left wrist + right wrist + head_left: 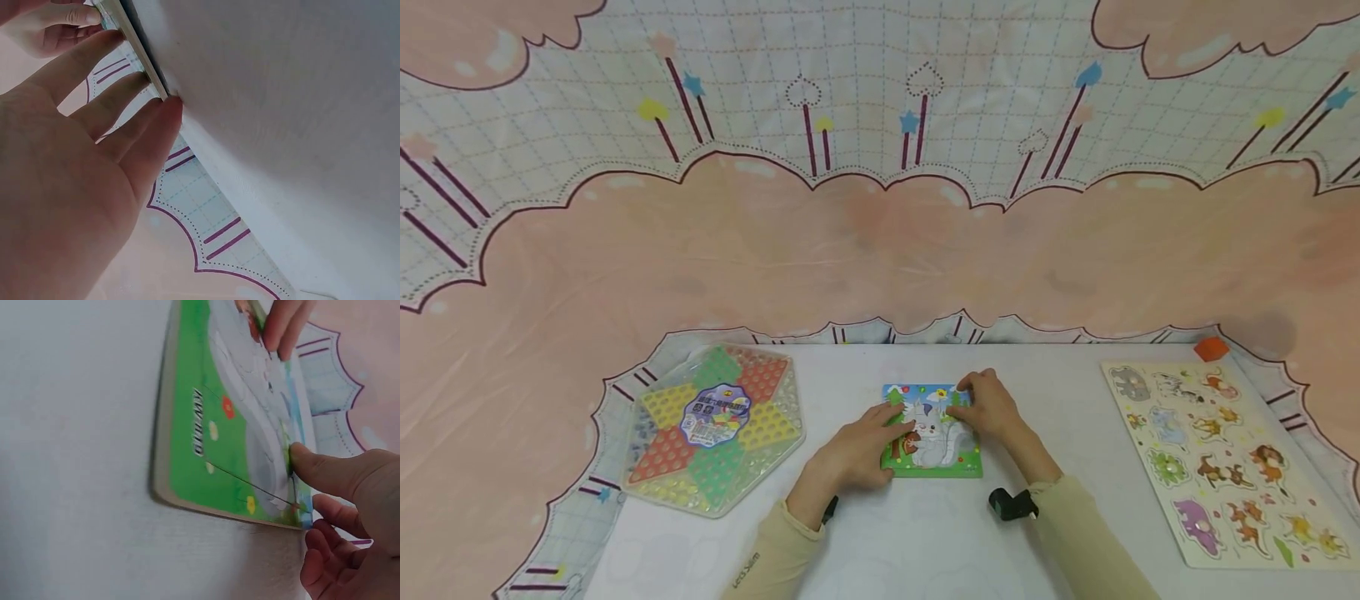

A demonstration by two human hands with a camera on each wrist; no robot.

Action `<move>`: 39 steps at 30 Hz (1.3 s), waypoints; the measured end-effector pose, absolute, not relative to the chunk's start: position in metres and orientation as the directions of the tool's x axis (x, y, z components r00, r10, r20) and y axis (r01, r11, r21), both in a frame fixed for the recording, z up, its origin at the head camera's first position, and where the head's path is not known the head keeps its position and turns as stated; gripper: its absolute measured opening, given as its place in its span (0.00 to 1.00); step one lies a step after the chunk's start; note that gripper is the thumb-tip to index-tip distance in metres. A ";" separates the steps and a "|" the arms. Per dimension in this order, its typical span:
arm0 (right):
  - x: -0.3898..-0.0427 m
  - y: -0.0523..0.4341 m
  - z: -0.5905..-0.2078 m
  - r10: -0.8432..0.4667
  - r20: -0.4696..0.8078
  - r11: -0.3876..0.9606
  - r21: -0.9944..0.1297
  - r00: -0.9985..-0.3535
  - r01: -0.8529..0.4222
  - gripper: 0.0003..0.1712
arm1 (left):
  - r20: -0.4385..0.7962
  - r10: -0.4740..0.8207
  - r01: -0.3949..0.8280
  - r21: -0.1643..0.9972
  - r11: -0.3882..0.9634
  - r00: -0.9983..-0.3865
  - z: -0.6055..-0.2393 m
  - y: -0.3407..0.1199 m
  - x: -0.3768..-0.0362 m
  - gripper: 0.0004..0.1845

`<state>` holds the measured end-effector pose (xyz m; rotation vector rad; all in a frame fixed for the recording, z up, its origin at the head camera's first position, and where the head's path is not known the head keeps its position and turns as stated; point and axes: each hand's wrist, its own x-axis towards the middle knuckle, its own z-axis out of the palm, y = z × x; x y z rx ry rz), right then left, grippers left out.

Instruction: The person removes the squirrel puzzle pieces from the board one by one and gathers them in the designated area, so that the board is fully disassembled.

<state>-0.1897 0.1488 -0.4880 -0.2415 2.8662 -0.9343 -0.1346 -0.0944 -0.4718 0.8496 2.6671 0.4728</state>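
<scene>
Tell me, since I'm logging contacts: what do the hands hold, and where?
Both hands rest on the squirrel puzzle lying on the table: left hand at its left edge, right hand at its far right corner. Neither lifts it.

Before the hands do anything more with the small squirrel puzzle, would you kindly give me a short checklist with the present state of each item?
1. Small green-edged squirrel jigsaw board lies flat on the white table: ok.
2. Left hand rests on the board's left edge, fingers straight: ok.
3. Right hand touches the board's upper right part, thumb pressing the picture face: ok.
4. All pieces seated in the board: cannot tell, the hands cover part of it.
5. Hexagonal plastic checkers board lies apart on the left: ok.
6. Long wooden animal peg puzzle lies apart on the right: ok.
</scene>
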 end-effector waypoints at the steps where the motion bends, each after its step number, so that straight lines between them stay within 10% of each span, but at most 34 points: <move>1: -0.191 0.149 -0.487 -0.192 -0.073 0.793 -0.599 -0.979 -0.111 0.24 | -0.192 0.596 0.492 0.400 0.773 -0.780 -0.471 -0.094 -0.135 0.38; 21: -0.204 0.170 -0.486 -0.169 -0.059 0.486 -0.873 -0.984 -0.031 0.15 | -0.220 0.571 0.448 0.426 0.786 -0.791 -0.473 -0.088 -0.133 0.43; 39: -0.216 0.224 -0.482 -0.051 -0.054 0.441 -0.897 -0.997 0.026 0.15 | -0.211 0.571 0.453 0.421 0.785 -0.793 -0.473 -0.088 -0.132 0.44</move>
